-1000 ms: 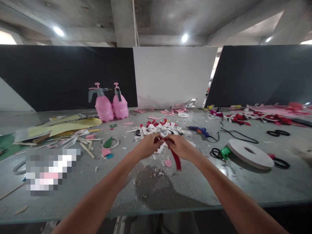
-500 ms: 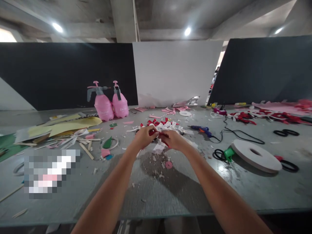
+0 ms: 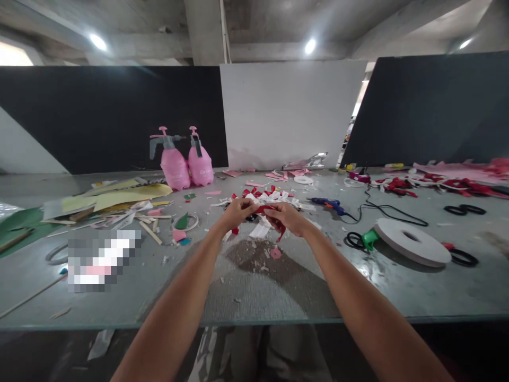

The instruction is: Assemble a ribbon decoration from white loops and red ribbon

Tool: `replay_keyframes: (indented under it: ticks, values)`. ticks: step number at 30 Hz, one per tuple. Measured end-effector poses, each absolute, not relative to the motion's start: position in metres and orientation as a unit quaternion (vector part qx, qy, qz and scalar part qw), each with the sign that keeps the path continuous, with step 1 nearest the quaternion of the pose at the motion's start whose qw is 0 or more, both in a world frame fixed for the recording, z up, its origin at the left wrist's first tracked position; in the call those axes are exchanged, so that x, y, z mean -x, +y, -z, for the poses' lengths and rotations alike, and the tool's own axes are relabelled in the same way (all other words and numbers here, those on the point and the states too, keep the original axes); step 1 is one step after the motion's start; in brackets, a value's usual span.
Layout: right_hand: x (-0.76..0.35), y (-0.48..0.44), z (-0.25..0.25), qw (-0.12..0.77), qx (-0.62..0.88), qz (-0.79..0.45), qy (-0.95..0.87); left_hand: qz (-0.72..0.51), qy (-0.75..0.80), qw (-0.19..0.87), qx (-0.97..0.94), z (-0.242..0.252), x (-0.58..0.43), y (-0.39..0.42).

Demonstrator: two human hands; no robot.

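Note:
Between my two hands, above the middle of the table, stretches a short red ribbon. The fingers of my left hand pinch its left end. My right hand grips the other side, and a loose red tail hangs below its fingers. Just behind the hands lies a pile of red and white ribbon pieces, partly covered by them. A white strip rests on the table under the hands, close to a small pink disc.
Two pink spray bottles stand at the back left, near yellow sheets and wooden sticks. To the right lie a blue glue gun with its cord, a white ribbon roll, green-handled scissors and red-white ribbons.
My hands have drawn slightly apart, so more of the red ribbon shows between them, and its tail now hangs below my right hand. The camera view has shifted a little.

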State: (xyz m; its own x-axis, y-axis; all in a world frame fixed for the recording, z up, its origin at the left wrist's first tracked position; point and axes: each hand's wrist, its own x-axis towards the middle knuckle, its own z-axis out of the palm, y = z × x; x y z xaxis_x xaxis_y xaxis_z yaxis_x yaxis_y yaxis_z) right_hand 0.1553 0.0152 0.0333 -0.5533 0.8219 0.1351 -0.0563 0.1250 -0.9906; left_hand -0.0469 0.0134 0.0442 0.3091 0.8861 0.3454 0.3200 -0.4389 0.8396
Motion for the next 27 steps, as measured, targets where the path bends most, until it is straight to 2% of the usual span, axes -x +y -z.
replay_keyframes:
  ticks: [8, 14, 22, 27]
  values:
    - [-0.164, 0.015, -0.035, 0.401, 0.219, -0.710, -0.536, -0.469, 0.358, 0.498, -0.636, -0.042, 0.053, 0.012]
    - [-0.160, 0.015, -0.034, 0.380, 0.244, -0.682, -0.576, -0.475, 0.346, 0.536, -0.606, -0.040, 0.050, 0.013]
    - [-0.164, 0.019, -0.029, 0.463, 0.206, -0.705, -0.496, -0.471, 0.308, 0.604, -0.565, -0.037, 0.051, 0.012]
    - [-0.163, 0.018, -0.031, 0.514, 0.193, -0.671, -0.498, -0.497, 0.258, 0.659, -0.503, -0.034, 0.045, 0.013]
